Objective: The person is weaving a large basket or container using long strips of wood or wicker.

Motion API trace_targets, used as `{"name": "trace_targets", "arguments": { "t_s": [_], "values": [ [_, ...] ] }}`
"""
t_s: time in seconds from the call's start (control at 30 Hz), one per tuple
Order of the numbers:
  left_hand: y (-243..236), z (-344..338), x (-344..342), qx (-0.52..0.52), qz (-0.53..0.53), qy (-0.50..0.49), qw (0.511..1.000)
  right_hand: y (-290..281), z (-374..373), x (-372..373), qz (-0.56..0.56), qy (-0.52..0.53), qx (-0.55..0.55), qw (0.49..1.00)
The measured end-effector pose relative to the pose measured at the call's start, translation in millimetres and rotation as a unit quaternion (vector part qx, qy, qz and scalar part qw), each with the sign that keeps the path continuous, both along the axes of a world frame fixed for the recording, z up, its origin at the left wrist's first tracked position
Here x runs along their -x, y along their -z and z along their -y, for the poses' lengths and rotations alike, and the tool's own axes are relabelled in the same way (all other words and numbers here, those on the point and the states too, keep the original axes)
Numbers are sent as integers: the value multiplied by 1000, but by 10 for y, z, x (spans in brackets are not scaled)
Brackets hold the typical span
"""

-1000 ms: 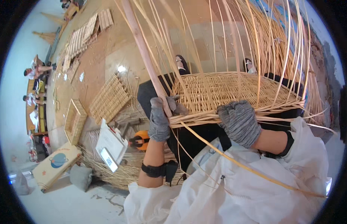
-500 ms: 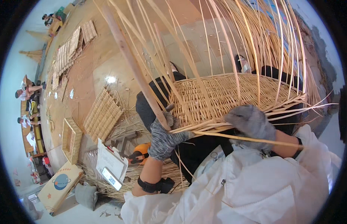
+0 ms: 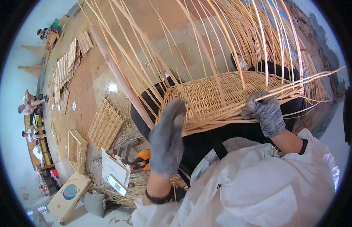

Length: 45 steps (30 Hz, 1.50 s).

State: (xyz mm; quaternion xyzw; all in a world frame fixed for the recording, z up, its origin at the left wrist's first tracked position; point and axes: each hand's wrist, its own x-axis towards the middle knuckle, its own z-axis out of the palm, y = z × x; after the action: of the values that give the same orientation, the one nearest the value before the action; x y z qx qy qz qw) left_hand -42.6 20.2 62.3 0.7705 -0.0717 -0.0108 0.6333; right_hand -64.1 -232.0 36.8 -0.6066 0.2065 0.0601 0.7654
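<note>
A half-woven wicker basket (image 3: pixel 217 92) rests across my lap, its woven base showing and long upright rods (image 3: pixel 196 38) standing around the edge. At its near left corner my left hand (image 3: pixel 168 138), in a grey knit glove, is raised with the fingers stretched out. Close beside it, a thick wooden stick (image 3: pixel 121 77) leans up from that corner. My right hand (image 3: pixel 265 115), gloved likewise, is closed at the near edge on a long wicker rod (image 3: pixel 308 80) that runs out to the right. Its fingertips are partly hidden among the rods.
A heap of loose rods (image 3: pixel 244 34) lies beyond the basket. To the left are a woven panel (image 3: pixel 106 123), a rectangular wicker tray (image 3: pixel 77 151), papers (image 3: pixel 114 168) with a phone (image 3: pixel 117 184), an orange-and-black tool (image 3: pixel 142 160) and a cushion (image 3: pixel 70 195). People sit far left.
My left hand has come off the basket's corner and stick, its fingers now straightened upward. My right hand has turned, and the long rod has swung from near my right wrist up across the basket's edge.
</note>
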Motion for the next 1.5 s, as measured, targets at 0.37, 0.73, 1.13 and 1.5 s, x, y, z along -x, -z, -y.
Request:
{"name": "trace_targets", "arguments": {
  "t_s": [0.37,0.73,1.13,1.5],
  "values": [
    [-34,293,-229,-175,-36,-14,984,41,58,-60,14,-12,-45,999],
    [66,165,-174,-251,-142,85,954,-239,307,-10,126,139,97,977],
    [282,220,-297,-134,-230,51,963,-754,-726,-1751,211,-283,523,776],
    [160,277,-89,-281,-10,-25,959,-433,769,-151,83,-94,373,919]
  ]
}}
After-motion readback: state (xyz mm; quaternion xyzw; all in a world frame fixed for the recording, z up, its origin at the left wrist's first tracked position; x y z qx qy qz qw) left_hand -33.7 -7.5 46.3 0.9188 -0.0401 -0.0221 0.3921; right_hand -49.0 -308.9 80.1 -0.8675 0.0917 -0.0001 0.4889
